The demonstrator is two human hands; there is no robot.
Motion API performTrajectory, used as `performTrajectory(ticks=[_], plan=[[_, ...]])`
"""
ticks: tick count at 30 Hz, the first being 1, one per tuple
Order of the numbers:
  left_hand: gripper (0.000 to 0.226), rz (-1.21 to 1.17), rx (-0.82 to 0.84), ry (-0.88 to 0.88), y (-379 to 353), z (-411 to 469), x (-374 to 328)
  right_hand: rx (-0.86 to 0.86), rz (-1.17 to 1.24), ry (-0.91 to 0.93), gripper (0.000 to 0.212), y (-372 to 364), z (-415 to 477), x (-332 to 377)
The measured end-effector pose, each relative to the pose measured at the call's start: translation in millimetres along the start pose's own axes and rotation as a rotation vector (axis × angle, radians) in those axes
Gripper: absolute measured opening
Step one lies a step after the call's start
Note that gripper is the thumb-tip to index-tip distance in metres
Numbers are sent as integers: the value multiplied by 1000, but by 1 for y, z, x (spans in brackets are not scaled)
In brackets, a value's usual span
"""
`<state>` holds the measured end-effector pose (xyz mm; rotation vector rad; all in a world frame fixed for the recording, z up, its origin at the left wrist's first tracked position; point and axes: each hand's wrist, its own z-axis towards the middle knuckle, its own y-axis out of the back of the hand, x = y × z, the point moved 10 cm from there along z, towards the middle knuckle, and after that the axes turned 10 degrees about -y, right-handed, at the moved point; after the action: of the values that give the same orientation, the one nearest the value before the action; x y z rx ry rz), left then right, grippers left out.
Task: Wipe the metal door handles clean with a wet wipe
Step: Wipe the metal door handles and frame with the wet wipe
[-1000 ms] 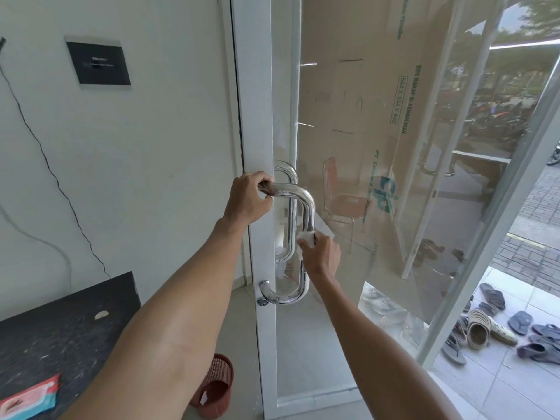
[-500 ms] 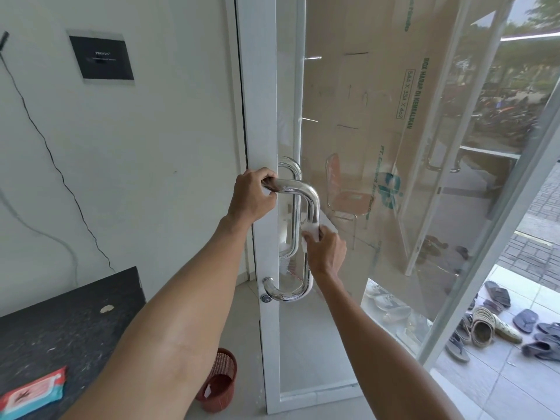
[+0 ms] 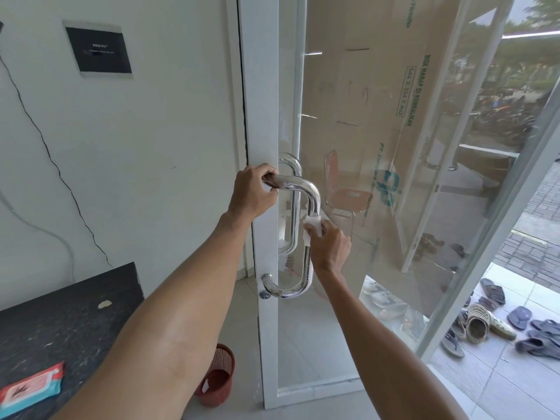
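You're bracing with your left hand (image 3: 253,194) curled tight round the handle (image 3: 312,195) at its top bend; if that grip slackens, the door (image 3: 263,116) is likely swinging off. Your right hand (image 3: 330,244) is pinching the wipe (image 3: 312,227) against the upright bar, fingers nearly closed.

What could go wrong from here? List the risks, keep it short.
1. The left hand grips the top bend of the metal handle, so that patch may stay unwiped and pick up fresh fingerprints.
2. The wet wipe in the right hand is bunched small against the vertical bar; it may miss the bar's far side and the lower curve.
3. The glass door stands open; pushing on the handle could swing it.
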<state>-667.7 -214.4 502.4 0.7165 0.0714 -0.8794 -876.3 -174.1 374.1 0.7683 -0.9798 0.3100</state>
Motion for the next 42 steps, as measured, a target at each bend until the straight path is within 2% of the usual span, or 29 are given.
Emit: performTrajectory(ticks=[7,15,20,24,28,32,35,38,42], plan=[[32,-14,1,4,1,-2,-1,182,-185,-97,26,-33,-22,-52],[34,-13,-17,12,0,-5,-1,-22,13,0,29,-6,-5,-13],[34,-25,-32,7,4,-3,-5,50,-29,-73,29,-18,-22,-46],[34,-29,-27,6,4,-4,-7,105,-56,-133,18,-17,-30,-62],[34,-26,-30,14,5,-7,-7,21,144,-83,11,-1,-23,-39],[34,-26,-19,11,5,-5,-7,-49,364,-110,9,11,-14,-29],[33,-31,-22,9,5,-4,-7,-16,362,-197,19,2,-15,-53],[33,-32,-20,3,4,-4,-8,55,252,-206,43,-17,-23,-76],[34,-26,-30,9,4,-4,-8,103,219,-128,40,-22,-23,-57]])
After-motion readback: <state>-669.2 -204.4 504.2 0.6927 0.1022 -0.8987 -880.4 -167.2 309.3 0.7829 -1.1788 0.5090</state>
